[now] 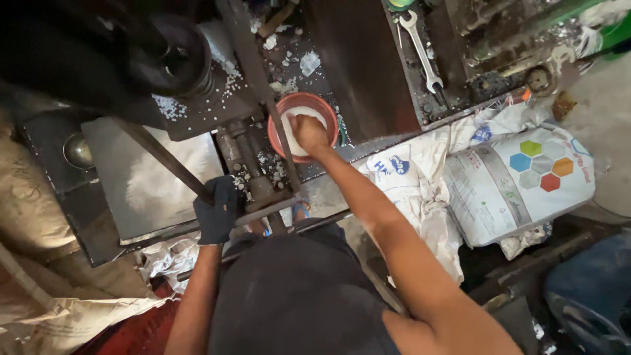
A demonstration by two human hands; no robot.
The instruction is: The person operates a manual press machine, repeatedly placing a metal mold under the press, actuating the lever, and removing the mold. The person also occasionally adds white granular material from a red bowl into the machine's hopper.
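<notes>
My left hand (217, 209) wears a dark glove and grips a slanted metal lever bar (167, 158) of a dark press machine (253, 167). My bare right hand (309, 131) reaches down into a reddish-brown bowl (328, 108) that holds white powder or granules; its fingers are closed in the white material. The bowl rests on the machine's bed, beside a vertical metal rod (259, 85). White granules lie scattered over the machine around a large dark round wheel (174, 59).
A flat metal plate (151, 181) dusted white lies at left. A wrench (420, 49) rests on the dark bench at top. White printed sacks (519, 181) lie at right, brown sacks (33, 210) at left. My foot in a blue sandal (301, 212) shows below the machine.
</notes>
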